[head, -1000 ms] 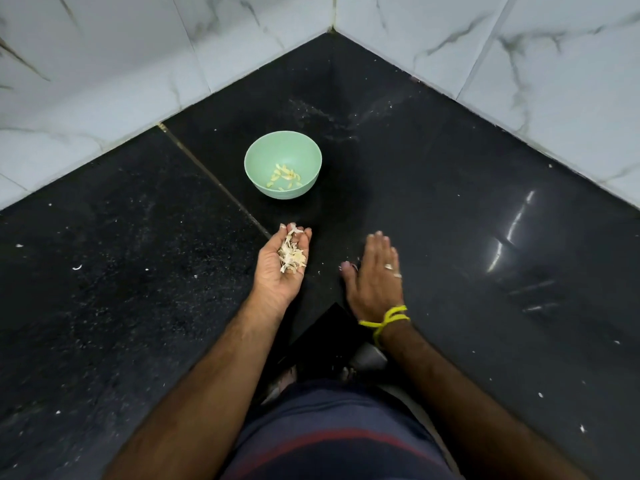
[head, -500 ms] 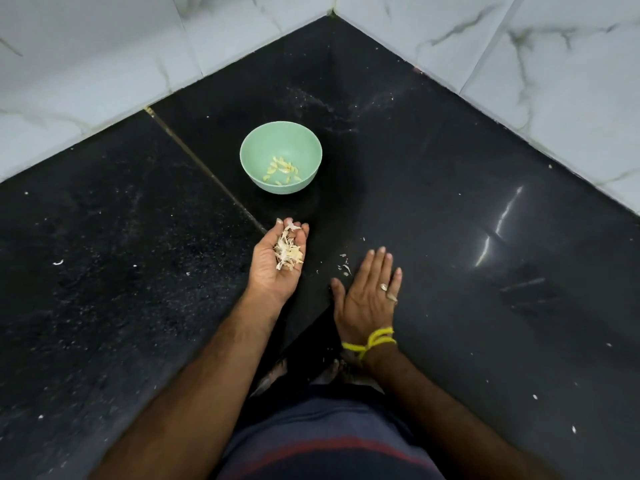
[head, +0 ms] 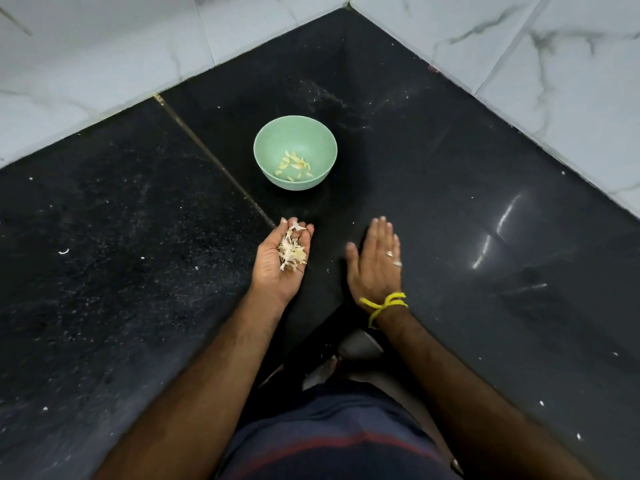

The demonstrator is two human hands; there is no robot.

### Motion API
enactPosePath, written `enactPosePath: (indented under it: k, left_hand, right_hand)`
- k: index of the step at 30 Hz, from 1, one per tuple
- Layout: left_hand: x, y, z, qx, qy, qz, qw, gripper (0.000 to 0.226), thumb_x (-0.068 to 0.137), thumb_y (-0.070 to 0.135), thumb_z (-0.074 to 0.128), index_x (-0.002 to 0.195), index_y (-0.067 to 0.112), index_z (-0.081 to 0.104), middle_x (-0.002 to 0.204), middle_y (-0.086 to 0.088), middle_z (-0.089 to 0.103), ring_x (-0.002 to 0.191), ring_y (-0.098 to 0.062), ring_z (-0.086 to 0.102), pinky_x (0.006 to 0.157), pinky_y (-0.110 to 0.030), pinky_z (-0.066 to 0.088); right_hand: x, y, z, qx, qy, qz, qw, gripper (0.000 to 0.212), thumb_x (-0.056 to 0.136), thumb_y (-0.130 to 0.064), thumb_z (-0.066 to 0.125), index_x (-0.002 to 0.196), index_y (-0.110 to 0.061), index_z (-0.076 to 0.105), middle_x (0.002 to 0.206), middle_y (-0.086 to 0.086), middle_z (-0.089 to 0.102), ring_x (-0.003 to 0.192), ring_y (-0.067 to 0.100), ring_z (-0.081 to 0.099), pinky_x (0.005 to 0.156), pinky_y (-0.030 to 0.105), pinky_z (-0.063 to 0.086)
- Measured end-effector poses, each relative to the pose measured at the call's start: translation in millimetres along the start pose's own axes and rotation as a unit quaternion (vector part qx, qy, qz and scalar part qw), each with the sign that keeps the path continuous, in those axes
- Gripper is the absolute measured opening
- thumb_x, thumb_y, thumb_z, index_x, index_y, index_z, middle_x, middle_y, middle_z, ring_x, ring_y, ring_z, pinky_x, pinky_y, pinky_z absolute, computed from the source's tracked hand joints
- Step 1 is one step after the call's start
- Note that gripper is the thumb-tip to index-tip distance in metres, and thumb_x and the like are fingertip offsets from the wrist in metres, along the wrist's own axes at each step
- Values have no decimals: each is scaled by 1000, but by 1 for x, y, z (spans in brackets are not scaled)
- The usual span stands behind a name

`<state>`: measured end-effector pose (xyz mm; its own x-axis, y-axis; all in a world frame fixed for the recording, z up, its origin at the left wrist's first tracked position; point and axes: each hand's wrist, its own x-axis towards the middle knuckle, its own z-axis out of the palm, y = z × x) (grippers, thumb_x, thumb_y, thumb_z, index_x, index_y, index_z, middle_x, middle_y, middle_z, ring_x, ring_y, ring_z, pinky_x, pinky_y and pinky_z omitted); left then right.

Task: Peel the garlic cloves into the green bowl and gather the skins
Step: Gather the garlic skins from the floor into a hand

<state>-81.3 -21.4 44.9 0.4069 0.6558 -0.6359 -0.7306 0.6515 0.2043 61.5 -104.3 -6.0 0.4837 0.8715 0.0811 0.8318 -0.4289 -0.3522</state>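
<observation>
Head view, the only one.

Left hand (head: 282, 258): palm up, fingers loosely cupped, cradling a small heap of garlic skins (head: 292, 251). It sits just off the front edge of the black counter (head: 450, 209), near the seam. It is a cradle, not a pinch.

Right hand (head: 375, 258): flat, fingers straight and together, palm down on the counter, grasping nothing. It has a yellow thread (head: 382, 304) at the wrist and rings on the fingers. It looks set to sweep strays toward the cupped hand.

Green bowl (head: 295, 152): upright, beyond both hands and well apart from them, just right of the counter seam. Peeled cloves (head: 294, 165) lie loose on its bottom. Peeling looks done; the gathering step is in hand.

Handling, my read:
- Skins are papery, near weightless and brittle. They will likely flutter on any fast move or breath and cling to damp skin. Keep the palm cupped and level; don't squeeze, or they crumble.
- Flecks (head: 327, 270) on the stone between the hands are too thin to pinch well. Drag them with the flat of the fingers to the counter edge and drop them into the cupped palm.
- The bowl looks like light plastic and should slide easily on polished stone. Take it by the rim or wall if moving it.
- Cloves are small, smooth and probably slippery.

Surface: polished black stone, glossy with glare streaks at right, low friction. It is dusty, with white specks scattered wide on both slabs; I can't tell skin from grit.

Room: counter corner, white marble-look wall tiles (head: 104, 57) on both sides. The person stands in the notch of the L.
</observation>
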Motion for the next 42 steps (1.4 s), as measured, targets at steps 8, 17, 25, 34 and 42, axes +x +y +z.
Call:
enactPosePath:
  k: [8,17,25,34,42]
  left_hand:
    - [1,-5,2,-3,-5,-5,1000,16,101,14,56,92,5,65,94,-7,65,92,-25,67,61,-22,59]
    - [-1,-3,6,-11,-2,2,1000,11,98,11,58,90,7,64,92,-5,64,74,-24,74,62,-20,59]
    - [-4,4,4,0,20,35,999,18,101,12,56,87,6,65,83,-6,68,77,-24,73,61,-20,58]
    - [-1,16,5,-31,15,42,999,15,99,9,57,87,5,65,88,-6,65,87,-25,68,66,-20,60]
    - [-2,0,9,-19,5,21,1000,21,102,10,54,84,7,65,79,-4,68,87,-25,67,63,-20,59]
  right_hand:
    - [-8,3,-4,-15,-102,-285,953,68,105,-43,14,147,5,38,156,22,32,146,35,30,118,49,28]
    - [-68,25,-18,-50,51,43,997,79,101,-55,27,145,10,35,153,32,29,144,45,27,116,56,27]
    - [-21,-56,15,-5,-56,-80,995,81,101,-55,9,150,8,24,159,27,21,149,39,18,122,49,15]
    - [34,3,-12,35,-118,-189,974,67,103,-45,17,151,0,31,158,18,29,148,33,25,122,47,17]
    - [-12,9,-15,2,-150,-380,913,57,105,-35,29,147,2,39,157,18,32,147,31,29,121,44,22]
